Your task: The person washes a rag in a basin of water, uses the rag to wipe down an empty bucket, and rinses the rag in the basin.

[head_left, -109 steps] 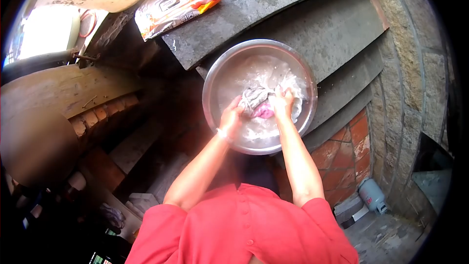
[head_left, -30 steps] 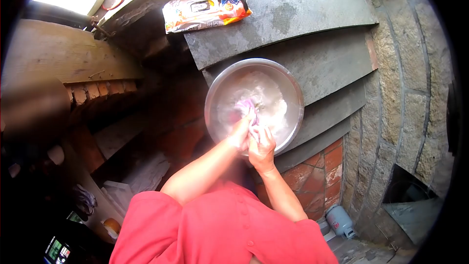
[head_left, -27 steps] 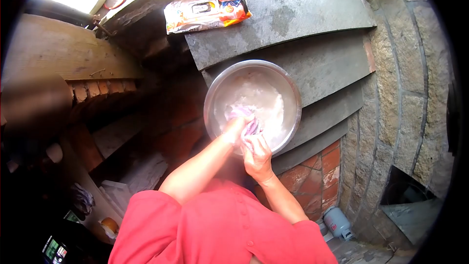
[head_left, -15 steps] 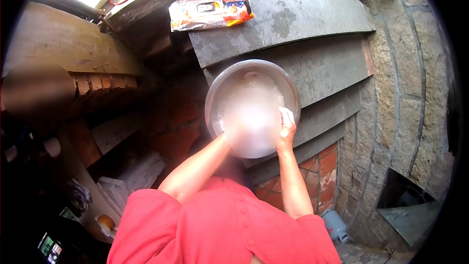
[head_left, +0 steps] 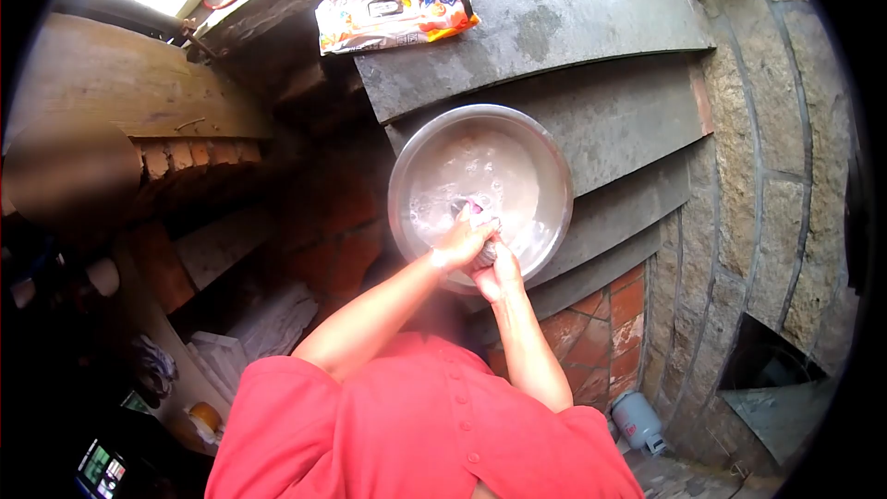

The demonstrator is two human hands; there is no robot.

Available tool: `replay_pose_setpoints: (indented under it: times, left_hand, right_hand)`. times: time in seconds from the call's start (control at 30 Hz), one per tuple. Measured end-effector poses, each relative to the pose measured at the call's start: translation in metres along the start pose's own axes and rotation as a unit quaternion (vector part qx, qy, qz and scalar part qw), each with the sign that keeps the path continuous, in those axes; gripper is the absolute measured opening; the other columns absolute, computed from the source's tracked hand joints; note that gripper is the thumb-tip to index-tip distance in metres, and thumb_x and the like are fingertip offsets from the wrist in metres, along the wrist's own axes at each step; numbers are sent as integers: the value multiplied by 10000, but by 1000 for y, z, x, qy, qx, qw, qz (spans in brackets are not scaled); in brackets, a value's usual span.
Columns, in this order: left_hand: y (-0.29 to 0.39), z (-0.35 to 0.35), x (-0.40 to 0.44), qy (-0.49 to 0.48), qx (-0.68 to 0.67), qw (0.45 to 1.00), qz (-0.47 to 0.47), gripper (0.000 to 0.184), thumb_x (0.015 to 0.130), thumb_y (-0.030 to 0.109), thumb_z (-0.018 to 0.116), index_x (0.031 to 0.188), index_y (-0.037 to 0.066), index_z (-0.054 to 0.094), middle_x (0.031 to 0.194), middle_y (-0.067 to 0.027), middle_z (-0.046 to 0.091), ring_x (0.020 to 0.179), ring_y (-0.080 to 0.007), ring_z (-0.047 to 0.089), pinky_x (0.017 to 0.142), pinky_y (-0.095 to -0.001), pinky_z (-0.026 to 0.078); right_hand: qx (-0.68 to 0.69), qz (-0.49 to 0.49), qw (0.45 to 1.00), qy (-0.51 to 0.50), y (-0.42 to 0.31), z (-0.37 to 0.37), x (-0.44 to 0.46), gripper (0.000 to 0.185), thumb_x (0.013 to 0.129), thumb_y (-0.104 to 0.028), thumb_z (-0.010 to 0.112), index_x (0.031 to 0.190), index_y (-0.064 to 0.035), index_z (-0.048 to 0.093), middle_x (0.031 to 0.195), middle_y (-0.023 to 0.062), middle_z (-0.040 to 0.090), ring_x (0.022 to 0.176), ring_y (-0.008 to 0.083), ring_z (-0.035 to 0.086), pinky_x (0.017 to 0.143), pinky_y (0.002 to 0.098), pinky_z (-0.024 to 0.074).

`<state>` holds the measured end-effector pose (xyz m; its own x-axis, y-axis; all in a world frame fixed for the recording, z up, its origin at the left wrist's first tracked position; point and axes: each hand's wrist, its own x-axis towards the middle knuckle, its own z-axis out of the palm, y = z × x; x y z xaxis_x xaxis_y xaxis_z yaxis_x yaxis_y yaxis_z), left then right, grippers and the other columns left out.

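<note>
— Item one, your cloth (head_left: 489, 253): place and lie?
— Bunched, pink and grey, over the near half of your basin (head_left: 528, 164); long axis slants from far left towards the near rim.
— Lettering?
— Printed packet (head_left: 395, 17), left end of the top slab (head_left: 601, 14); script too small to read.
— Fingers?
— Your left hand (head_left: 463, 245) and right hand (head_left: 502, 275): both curled tight around the cloth.

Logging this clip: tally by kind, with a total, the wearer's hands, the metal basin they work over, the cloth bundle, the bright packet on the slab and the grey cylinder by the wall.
Left hand and right hand: 2
Metal basin: 1
Cloth bundle: 1 (number of pieces unclear)
Bright packet: 1
Grey cylinder: 1
Total: 6
</note>
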<state>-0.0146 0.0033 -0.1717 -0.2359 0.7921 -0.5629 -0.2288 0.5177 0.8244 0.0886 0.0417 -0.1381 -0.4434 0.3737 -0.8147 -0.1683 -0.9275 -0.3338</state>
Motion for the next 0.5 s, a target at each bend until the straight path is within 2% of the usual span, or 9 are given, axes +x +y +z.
replay_pose_setpoints:
  times: [0.03, 0.1, 0.13, 0.2, 0.27, 0.3, 0.37, 0.4, 0.5]
  left_hand:
    - [7, -8, 2, -62, -4, 998, -6, 585, 895, 419, 543, 1308, 6, 502, 1365, -200, 465, 1285, -307, 415, 1070, -362, 324]
    - [3, -10, 9, -20, -7, 999, -33, 578, 933, 451, 484, 1355, 55, 487, 1409, -151, 429, 1268, -229, 434, 1078, -346, 321]
    - [11, -23, 8, -99, -154, 982, -51, 692, 930, 565, 457, 1431, 93, 390, 1457, -138, 371, 1328, -212, 357, 1104, -361, 296]
    - [15, -27, 10, -73, -322, 943, -53, 748, 910, 608, 457, 1455, 110, 341, 1444, -131, 389, 1326, -226, 358, 1106, -385, 295]
    - [17, -26, 8, -37, -437, 897, -53, 845, 865, 666, 468, 1488, 137, 255, 1410, -139, 428, 1281, -274, 420, 1095, -443, 318]
    - [17, -24, 5, -47, -471, 880, -47, 845, 860, 664, 479, 1486, 140, 258, 1403, -145, 434, 1267, -283, 436, 1087, -450, 330]
    - [27, -22, -1, -68, -537, 840, -34, 847, 852, 661, 500, 1483, 147, 264, 1389, -158, 446, 1240, -299, 468, 1072, -465, 355]
    - [32, -20, -5, -106, -600, 792, -35, 862, 810, 613, 612, 1463, 144, 302, 1384, -189, 443, 1244, -305, 471, 1047, -473, 389]
    - [58, -26, -10, -235, -627, 743, -4, 899, 753, 537, 726, 1449, 138, 319, 1362, -206, 466, 1236, -297, 485, 1039, -469, 400]
  right_hand:
    - [10, -5, 1000, -5, -1, 5, -4, 378, 989, -353, 448, 1263, -100, 506, 1189, 116, 588, 1083, 266, 575, 857, 467, 508]
    - [40, 33, 998, -27, -11, 21, -19, 382, 984, -347, 450, 1268, -94, 491, 1141, 99, 594, 968, 228, 587, 744, 389, 505]
    - [49, 32, 997, -45, -14, 28, -25, 395, 979, -340, 458, 1289, -96, 470, 1130, 90, 590, 939, 218, 580, 705, 365, 497]
    - [68, 34, 994, -78, -19, 37, -35, 430, 969, -327, 472, 1332, -100, 428, 1108, 73, 582, 880, 198, 567, 629, 319, 480]
    - [168, 45, 977, -125, -22, 45, -45, 396, 966, -317, 428, 1281, -83, 485, 1107, 104, 595, 841, 243, 568, 646, 343, 470]
    - [218, 51, 963, -148, -22, 46, -47, 390, 965, -312, 406, 1256, -75, 514, 1106, 119, 601, 821, 266, 569, 654, 355, 465]
    - [224, 36, 965, -129, -16, 45, -48, 403, 949, -284, 389, 1269, -70, 507, 1115, 138, 598, 787, 280, 554, 637, 352, 455]
    - [218, 38, 966, -134, -15, 46, -50, 402, 951, -283, 387, 1270, -71, 507, 1120, 140, 597, 787, 281, 554, 642, 354, 457]
    - [208, 48, 966, -147, -12, 41, -48, 395, 967, -350, 377, 1254, -116, 515, 1131, 127, 596, 803, 285, 573, 631, 365, 484]
